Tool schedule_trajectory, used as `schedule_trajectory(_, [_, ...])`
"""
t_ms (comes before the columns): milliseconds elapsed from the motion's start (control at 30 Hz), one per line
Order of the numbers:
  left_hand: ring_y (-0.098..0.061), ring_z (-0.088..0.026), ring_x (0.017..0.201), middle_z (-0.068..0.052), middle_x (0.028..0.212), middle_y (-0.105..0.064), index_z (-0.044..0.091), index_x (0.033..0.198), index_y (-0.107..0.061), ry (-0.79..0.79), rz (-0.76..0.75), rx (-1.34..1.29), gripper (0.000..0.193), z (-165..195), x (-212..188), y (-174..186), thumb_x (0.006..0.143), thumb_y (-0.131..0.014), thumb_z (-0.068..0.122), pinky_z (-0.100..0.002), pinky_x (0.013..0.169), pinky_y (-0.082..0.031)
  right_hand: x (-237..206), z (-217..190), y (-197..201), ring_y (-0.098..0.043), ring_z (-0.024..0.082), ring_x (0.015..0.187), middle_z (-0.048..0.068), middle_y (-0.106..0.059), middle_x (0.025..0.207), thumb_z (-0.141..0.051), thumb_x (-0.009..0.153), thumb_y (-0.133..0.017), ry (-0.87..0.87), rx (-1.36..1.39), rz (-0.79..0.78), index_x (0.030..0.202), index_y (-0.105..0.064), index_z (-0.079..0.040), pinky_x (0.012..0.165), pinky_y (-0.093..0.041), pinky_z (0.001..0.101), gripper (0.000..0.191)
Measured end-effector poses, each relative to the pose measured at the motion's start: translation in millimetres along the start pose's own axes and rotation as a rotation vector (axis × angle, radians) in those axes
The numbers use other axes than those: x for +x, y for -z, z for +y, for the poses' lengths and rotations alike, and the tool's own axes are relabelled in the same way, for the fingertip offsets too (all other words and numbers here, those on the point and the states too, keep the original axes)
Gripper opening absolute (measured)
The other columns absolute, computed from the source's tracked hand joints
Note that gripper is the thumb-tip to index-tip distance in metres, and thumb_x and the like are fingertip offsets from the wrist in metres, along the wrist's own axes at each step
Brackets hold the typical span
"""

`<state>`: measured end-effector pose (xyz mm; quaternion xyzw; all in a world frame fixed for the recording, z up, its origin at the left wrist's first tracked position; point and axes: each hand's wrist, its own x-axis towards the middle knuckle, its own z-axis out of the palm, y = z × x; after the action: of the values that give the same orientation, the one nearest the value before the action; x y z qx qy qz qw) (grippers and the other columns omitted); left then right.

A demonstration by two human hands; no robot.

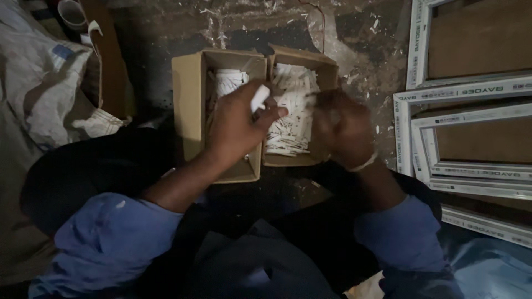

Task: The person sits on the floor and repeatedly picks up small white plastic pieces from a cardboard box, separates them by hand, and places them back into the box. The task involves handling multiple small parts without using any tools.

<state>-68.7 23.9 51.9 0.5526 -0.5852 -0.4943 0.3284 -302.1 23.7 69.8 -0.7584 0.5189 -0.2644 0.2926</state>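
Two open cardboard boxes sit side by side on a dark, littered floor, and everything else is easiest placed from the left box point(191, 105), which holds a shallow stack of white plastic strips at its far end. Touching its right wall is the right box point(321, 72), filled much fuller with a heap of the same white strips point(291, 111) lying in loose rows. The left hand point(235, 130) hovers above the seam between the two boxes, its fingers curled around a short white piece point(259, 98) pinched between thumb and fingertips, one end poking up past the knuckles. The right hand point(341, 127) is over the near right corner of the right box, fingers bent inward in a loose fist; it is blurred and dark, so I cannot tell whether it grips anything. A pale band point(363, 163) circles that wrist. Both forearms come out of rolled blue sleeves point(111, 235) on the near side of the left box, with dark trousers between them. Well to the right of the boxes, white window frames point(421, 138) lie stacked flat, one inside another, over brown board. To the left of the left box lies a crumpled pale woven sack point(44, 94), and beyond it, near the far left corner, a pale cup point(72, 12) stands by a brown wooden upright point(108, 66). White shavings point(221, 22) speckle the floor beyond both boxes
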Motion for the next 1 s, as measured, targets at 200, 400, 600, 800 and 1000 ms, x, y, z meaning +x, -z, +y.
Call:
schedule_trajectory(200, [-0.059, -0.024, 0.118, -0.019, 0.130, -0.061, 0.003, 0.134, -0.066, -0.022, 0.120, -0.166, 0.029, -11, 7, -1, 0.113, -0.054, 0.018, -0.034, 0.094, -0.051, -2, 44, -26, -0.071, 0.032, 0.111, 0.019, -0.072, 0.123, -0.020, 0.091, -0.067, -0.480, 0.005, -0.255, 0.121, -0.068, 0.000, 0.096, -0.055, 0.0425, 0.036])
schedule_trajectory(400, [-0.064, -0.017, 0.113, -0.007, 0.130, -0.063, 0.008, 0.128, -0.063, 0.258, -0.089, -0.481, 0.032, -22, 4, -13, 0.098, -0.062, 0.018, -0.028, 0.089, -0.060, 2, 30, -37, -0.069, 0.033, 0.107, 0.022, -0.069, 0.122, -0.033, 0.105, -0.060, -0.209, -0.080, -0.535, 0.129, -0.064, 0.000, 0.095, -0.053, 0.0427, 0.040])
schedule_trajectory(600, [-0.064, -0.014, 0.089, -0.008, 0.095, -0.073, 0.005, 0.113, -0.075, 0.069, -0.074, -0.109, 0.035, -23, 4, -7, 0.082, -0.087, 0.016, -0.031, 0.081, -0.055, 3, 0, -17, -0.072, 0.023, 0.091, 0.014, -0.074, 0.104, -0.019, 0.104, -0.065, 0.012, 0.282, -0.225, 0.117, -0.070, -0.002, 0.080, -0.056, 0.0355, 0.021])
schedule_trajectory(800, [-0.069, -0.012, 0.083, -0.002, 0.092, -0.077, 0.012, 0.107, -0.078, 0.012, -0.048, -0.054, 0.026, -10, -4, -5, 0.082, -0.084, 0.013, -0.031, 0.078, -0.056, -5, 1, -24, -0.071, 0.021, 0.084, 0.014, -0.072, 0.097, -0.021, 0.104, -0.067, 0.025, 0.034, -0.297, 0.114, -0.069, -0.002, 0.074, -0.054, 0.0354, 0.021])
schedule_trajectory(1000, [-0.077, -0.013, 0.087, -0.004, 0.094, -0.079, 0.011, 0.109, -0.077, 0.004, -0.081, -0.075, 0.021, -1, -2, -3, 0.088, -0.077, 0.008, -0.030, 0.078, -0.061, -14, 16, -44, -0.071, 0.022, 0.104, 0.015, -0.071, 0.112, -0.009, 0.104, -0.066, 0.003, 0.568, -0.175, 0.130, -0.059, 0.004, 0.090, -0.059, 0.0362, 0.030])
